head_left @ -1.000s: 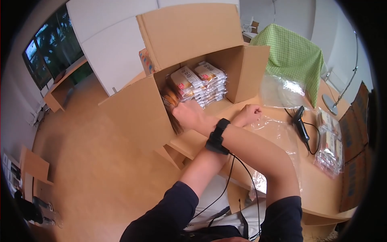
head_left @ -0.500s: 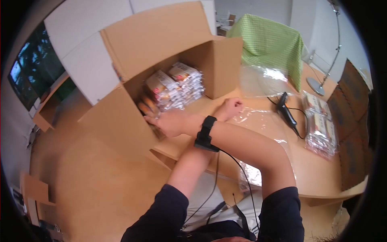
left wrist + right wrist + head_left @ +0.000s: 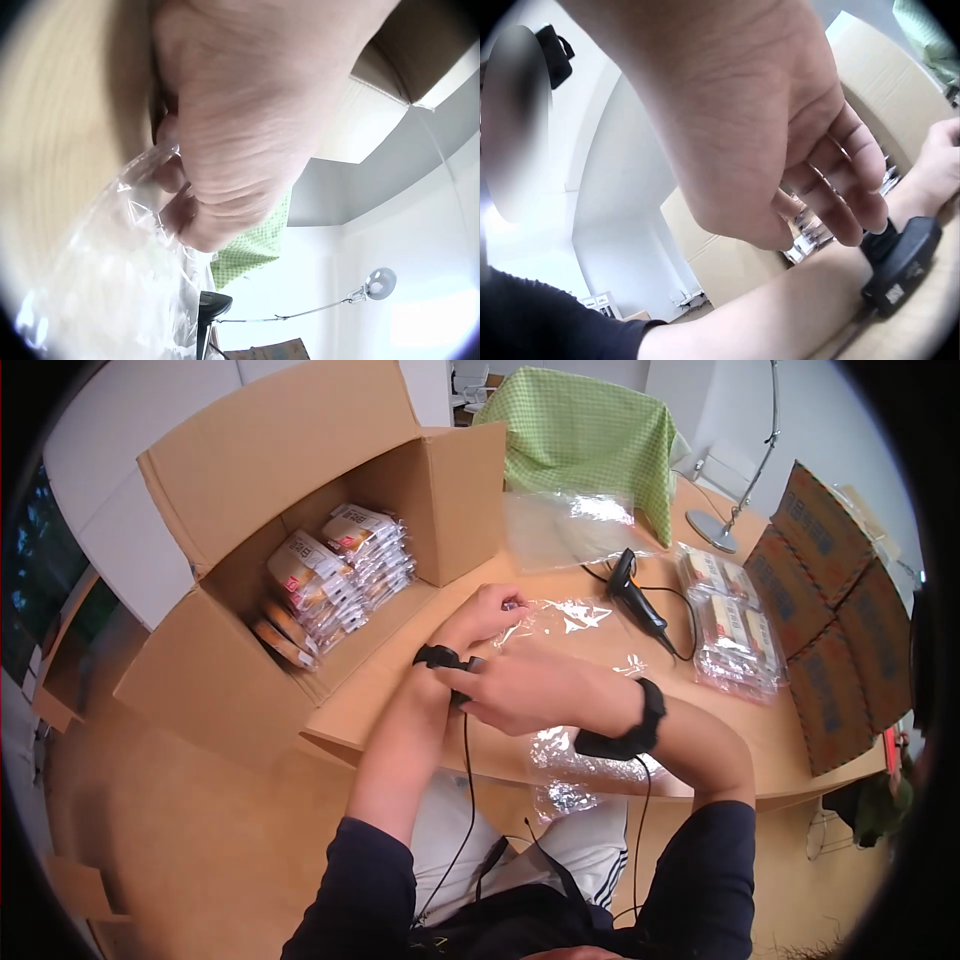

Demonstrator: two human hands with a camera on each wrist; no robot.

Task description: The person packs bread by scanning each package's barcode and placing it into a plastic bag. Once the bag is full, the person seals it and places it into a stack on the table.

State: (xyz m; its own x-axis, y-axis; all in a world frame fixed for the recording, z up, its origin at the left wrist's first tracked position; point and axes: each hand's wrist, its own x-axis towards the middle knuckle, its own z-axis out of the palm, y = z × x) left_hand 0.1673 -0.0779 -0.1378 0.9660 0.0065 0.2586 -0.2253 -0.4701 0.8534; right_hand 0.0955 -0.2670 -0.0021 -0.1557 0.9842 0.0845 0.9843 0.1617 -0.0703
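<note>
My left hand (image 3: 485, 615) is at the table's left part, its curled fingers pinching the edge of a clear plastic bag (image 3: 120, 247). The bag lies spread over the tabletop toward me. Crossing above the left wrist is my right hand (image 3: 530, 685), with nothing in it; its fingers (image 3: 832, 187) are loosely bent beside the left wrist's black strap camera (image 3: 900, 274). To the left, a cardboard box (image 3: 465, 500) lies on its side with its opening toward me. Inside are stacked wrapped food packs (image 3: 310, 575), and some orange-brown packs (image 3: 285, 635) lean at the near left.
A black barcode scanner (image 3: 635, 600) with a cable lies behind the bag. Bagged packs (image 3: 735, 630) sit to the right, next to standing brown cardboard (image 3: 820, 620). Another clear bag (image 3: 560, 530), a green checked cloth (image 3: 580, 450) and a lamp (image 3: 715, 530) are farther back.
My right hand has drawn back from the box's opening to the right, over the left wrist. The head view has turned right, so the box appears farther left. The left hand stays at the bag.
</note>
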